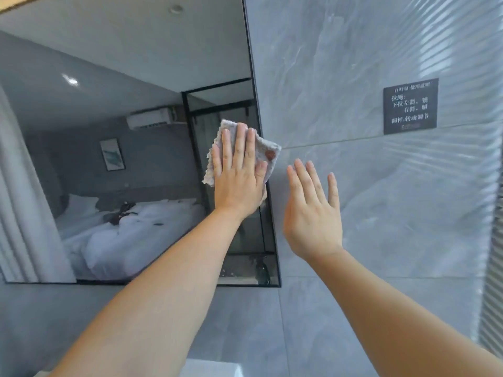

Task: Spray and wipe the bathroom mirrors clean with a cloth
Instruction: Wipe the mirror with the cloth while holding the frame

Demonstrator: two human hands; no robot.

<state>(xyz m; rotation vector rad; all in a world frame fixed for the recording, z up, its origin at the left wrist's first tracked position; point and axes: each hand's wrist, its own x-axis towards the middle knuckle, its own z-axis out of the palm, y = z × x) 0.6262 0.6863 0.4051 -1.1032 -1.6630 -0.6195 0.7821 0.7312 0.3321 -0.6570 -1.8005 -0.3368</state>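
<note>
- The left hand lies flat with straight fingers. It presses the cloth against the mirror at about 3 o'clock on the glass, right beside the dark frame edge.
- The cloth's 3 o'clock corner overhangs that edge onto the tile wall. A stroke in that direction would likely snag on the frame, bunch the cloth and leave the margin of the glass unwiped.
- No finger pinches the cloth; only palm pressure holds it. If that pressure eases during a sweep, the cloth may slide out and drop.
- A brown stain shows on the cloth near the overhanging corner. Dragged across the glass, it could smear instead of clean.
- The right hand, at 4 o'clock from the cloth, is spread and holds nothing, raised in front of the wall. Whether it touches the tile cannot be told. If it drifts onto the glass, it would leave fingerprints.
- Toward 5 o'clock on the mirror sits a speckled patch, either droplets or a reflection. Strokes that stay at mid-height would probably miss it.
- No spray bottle is in view, so a cloth that is too dry may only push marks around.
</note>
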